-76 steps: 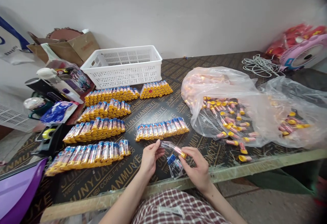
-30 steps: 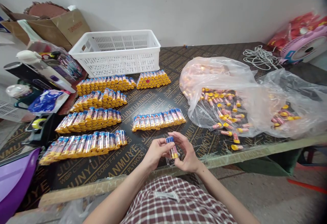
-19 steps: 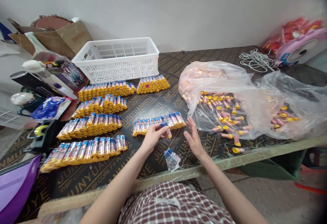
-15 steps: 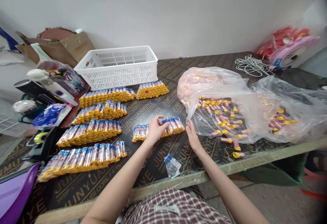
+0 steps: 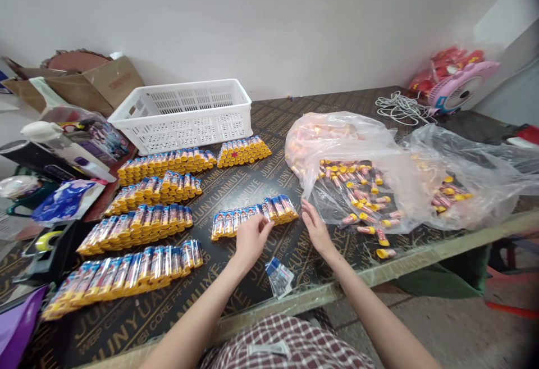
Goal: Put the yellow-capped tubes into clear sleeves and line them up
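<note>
Crate (image 5: 189, 130), white perforated plastic, stands at the back of a black printed plywood table (image 5: 236, 175). Short row of blue-and-yellow labelled tubes (image 5: 269, 207) lies well in front of the crate's right end. Left hand (image 5: 254, 240) at the near side of that row, thumb and fingers bunched, gap narrow; cannot tell whether a tube is pinched. Right hand (image 5: 316, 231) farther right of the crate, near the row's right end, fingers extended, grip wide, nothing held; whether it touches the clear plastic bag (image 5: 337, 133) cannot be made out. Bag lies right of the crate, pink-and-yellow tubes (image 5: 366, 229) spilling from its mouth. Nearer the front edge than the crate, beyond the short row: blue-topped clear sleeves (image 5: 279, 276), flat, overlapping. Left-front of the crate: stacked tube rows (image 5: 137, 226), then black tape dispenser (image 5: 59, 254).
</note>
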A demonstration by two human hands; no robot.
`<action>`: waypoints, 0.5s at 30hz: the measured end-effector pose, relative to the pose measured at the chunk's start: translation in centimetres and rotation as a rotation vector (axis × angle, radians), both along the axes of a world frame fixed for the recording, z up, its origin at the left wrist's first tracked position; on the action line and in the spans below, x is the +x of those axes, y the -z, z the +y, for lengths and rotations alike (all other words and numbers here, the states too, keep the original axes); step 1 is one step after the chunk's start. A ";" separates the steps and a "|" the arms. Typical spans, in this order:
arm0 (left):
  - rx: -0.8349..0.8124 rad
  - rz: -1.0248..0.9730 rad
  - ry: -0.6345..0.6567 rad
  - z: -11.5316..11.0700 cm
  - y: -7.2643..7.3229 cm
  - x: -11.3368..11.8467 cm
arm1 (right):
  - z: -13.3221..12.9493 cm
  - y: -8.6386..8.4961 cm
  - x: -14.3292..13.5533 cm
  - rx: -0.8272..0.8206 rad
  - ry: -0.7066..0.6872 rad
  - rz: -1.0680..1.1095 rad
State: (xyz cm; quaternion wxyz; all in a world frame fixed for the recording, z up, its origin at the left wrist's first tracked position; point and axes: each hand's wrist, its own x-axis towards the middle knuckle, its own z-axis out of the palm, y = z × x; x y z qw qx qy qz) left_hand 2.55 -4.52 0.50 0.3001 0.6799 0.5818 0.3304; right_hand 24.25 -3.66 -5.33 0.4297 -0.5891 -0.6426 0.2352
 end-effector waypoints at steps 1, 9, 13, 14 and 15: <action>-0.062 0.025 0.041 -1.3 0.8 -0.3 | -0.1 -0.4 0.9 0.000 0.011 -0.040; -0.267 0.206 0.071 -6.4 5.3 -0.7 | -0.6 -1.2 10.6 -0.090 0.195 -0.428; -0.265 0.224 0.085 -6.1 5.1 -0.5 | -1.2 -1.2 12.1 -0.115 0.153 -0.509; -0.263 0.234 0.091 -6.1 5.1 -0.5 | -1.3 -1.2 12.0 -0.113 0.133 -0.512; -0.260 0.243 0.098 -6.1 5.1 -0.5 | -1.4 -1.2 11.7 -0.112 0.109 -0.508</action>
